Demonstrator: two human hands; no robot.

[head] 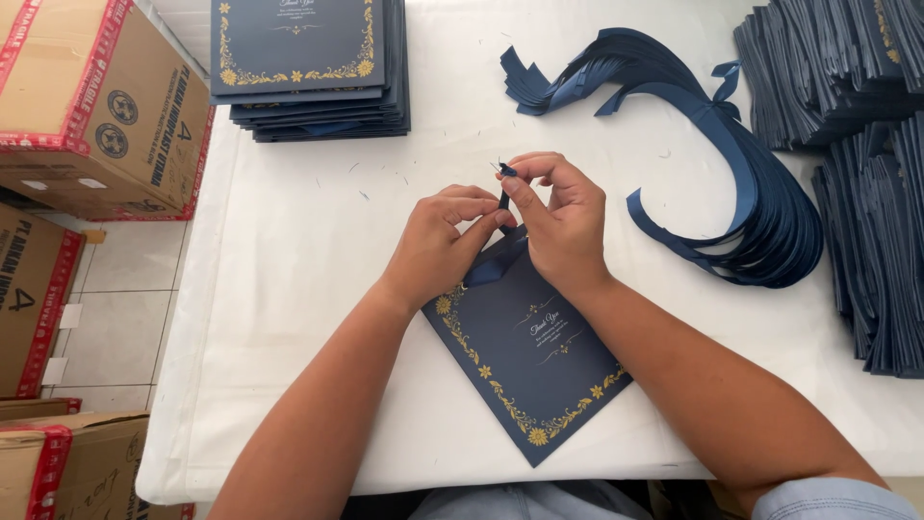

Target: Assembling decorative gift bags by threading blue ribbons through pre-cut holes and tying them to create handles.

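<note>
A flat navy paper bag (525,361) with gold floral edging lies tilted on the white table (308,279) in front of me. My left hand (445,236) and my right hand (558,217) meet above its top edge. Both pinch a navy ribbon (504,197) that runs from the bag's top up between my fingertips. The ribbon's short end sticks up above my right thumb. My hands hide the bag's top edge.
A stack of finished navy bags (308,67) sits at the back left. A bundle of curved navy ribbons (731,173) lies at the right, beside piles of folded navy bags (871,173). Cardboard boxes (91,106) stand on the floor left of the table.
</note>
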